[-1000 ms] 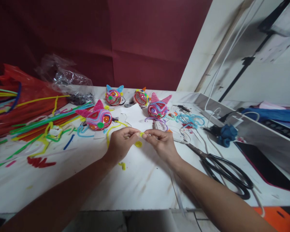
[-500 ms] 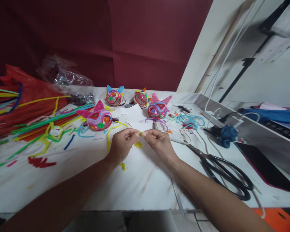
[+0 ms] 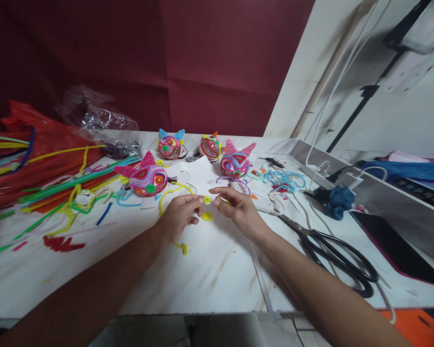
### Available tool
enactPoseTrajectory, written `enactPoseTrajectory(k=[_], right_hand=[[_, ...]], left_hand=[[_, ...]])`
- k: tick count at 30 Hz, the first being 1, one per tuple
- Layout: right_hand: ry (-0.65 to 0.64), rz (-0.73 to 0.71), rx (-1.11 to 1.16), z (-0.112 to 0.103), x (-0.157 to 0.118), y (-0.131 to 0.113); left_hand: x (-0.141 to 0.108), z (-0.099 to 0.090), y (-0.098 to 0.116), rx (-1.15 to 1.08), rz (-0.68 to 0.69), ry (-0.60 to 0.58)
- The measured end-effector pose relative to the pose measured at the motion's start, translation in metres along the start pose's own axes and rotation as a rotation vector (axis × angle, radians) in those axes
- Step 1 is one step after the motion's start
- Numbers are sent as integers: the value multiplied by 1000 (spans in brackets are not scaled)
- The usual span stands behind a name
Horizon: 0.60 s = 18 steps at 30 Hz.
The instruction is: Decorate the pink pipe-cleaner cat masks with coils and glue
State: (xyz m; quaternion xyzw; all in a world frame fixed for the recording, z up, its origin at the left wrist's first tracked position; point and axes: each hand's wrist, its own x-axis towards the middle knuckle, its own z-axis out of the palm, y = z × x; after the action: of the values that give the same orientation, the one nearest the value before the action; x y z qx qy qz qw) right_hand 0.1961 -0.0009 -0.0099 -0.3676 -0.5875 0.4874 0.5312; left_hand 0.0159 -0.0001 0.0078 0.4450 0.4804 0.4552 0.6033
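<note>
My left hand pinches a small coiled piece of yellow pipe cleaner at its fingertips. Facing it, my right hand has its thumb and index finger apart. A bit of yellow shows between those fingers; whether they touch it I cannot tell. Just below the coil, a flat yellow disc lies on the white table. A loose yellow pipe cleaner curves behind my left hand, and a short bent yellow end shows below it.
Several colourful eared balls, one pink-eared, stand toward the back. Pipe cleaners and a red plastic bag lie left. Large black-handled scissors, cables and a dark tablet-like slab lie right.
My hands have moved apart slightly. The right thumb and index finger have spread away from the yellow piece, which now shows as a coil at my left fingertips.
</note>
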Motion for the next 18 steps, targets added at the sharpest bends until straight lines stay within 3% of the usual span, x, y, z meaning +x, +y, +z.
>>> enactPoseTrajectory(k=[4,7,18], right_hand=[[-38,-222,-234,-4,1,8],[-27,-307,-320,-6,2,10],[-17,-242,-335,-6,0,6]], left_hand=[[-2,-1,0,-46,-87,-76],[-3,-2,0,-60,-130,-106],[-2,-4,-3,-67,-143,-126]])
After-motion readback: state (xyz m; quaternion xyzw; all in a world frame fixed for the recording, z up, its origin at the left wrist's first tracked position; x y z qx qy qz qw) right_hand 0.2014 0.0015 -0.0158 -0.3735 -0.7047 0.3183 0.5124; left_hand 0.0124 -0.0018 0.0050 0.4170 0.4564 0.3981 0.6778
